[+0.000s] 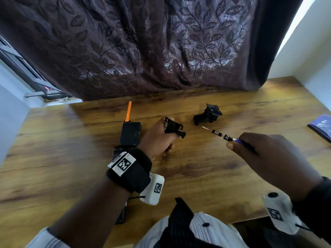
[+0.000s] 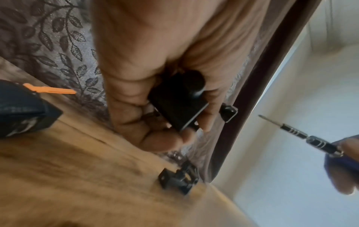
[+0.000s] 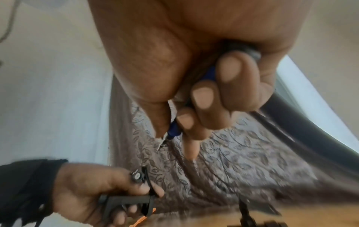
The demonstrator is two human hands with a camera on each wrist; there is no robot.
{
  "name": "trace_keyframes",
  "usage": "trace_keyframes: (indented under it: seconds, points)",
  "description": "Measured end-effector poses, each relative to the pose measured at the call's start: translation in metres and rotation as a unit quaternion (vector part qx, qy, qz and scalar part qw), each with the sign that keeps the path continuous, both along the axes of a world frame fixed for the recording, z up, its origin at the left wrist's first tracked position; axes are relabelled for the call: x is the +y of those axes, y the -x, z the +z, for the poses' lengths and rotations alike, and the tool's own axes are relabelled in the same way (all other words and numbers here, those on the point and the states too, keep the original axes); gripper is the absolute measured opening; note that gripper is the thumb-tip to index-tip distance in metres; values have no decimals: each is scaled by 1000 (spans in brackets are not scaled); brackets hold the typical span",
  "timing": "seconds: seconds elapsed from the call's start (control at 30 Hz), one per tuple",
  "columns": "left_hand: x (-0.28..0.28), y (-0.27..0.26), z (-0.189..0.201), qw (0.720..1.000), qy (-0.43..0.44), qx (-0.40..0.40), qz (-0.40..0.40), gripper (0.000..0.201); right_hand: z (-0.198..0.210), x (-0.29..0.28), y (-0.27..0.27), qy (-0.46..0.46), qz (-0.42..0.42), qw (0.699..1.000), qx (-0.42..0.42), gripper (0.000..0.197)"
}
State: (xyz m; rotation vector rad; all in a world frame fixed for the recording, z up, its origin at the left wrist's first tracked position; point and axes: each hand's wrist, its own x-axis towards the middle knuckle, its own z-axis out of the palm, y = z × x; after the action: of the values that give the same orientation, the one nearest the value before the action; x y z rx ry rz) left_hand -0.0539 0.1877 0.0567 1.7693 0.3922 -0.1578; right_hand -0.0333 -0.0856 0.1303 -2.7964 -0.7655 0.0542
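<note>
While the left hand [image 1: 159, 138] is clasping the seemingly light, stiff plastic mount [image 1: 174, 128] by its body, the right hand [image 1: 268, 158] is pinching the precision screwdriver [image 1: 220, 136] by its handle.

Daylight slips in on either side of the curtain [image 1: 161, 42]; I get sheen on its leaves and glare on the table [image 1: 53, 136] below it. Wrist views smear (motion, mostly), the left hand [image 2: 155, 53] before it soft, edges bowed.
</note>
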Motion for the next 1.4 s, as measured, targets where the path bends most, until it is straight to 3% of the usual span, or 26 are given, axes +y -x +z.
trace_keyframes:
  seconds: [0.1,0.17,0.37,0.6,0.87,1.17,1.4]
  points:
    - [-4,-4,-29,985,-168,18,-38,63,-16,-18,-9,-22,-26,998,44,51]
    - [-12,-7,-44,969,-244,29,-29,56,-26,-27,-15,-21,-32,997,67,52]
    - [-39,-14,-70,946,-316,76,12,40,-45,-48,-35,-30,-23,992,120,52]
    - [-45,-11,-80,951,-284,86,81,50,-60,-56,-56,-48,6,986,158,52]
    - [-34,2,-80,930,-306,147,140,77,-75,-46,-71,-61,51,979,186,52]
    - [-30,6,-64,909,-368,162,111,30,-81,-28,-94,-87,110,968,209,49]
    - [-6,-19,-55,897,-383,177,133,35,-85,-31,-108,-112,119,953,254,49]
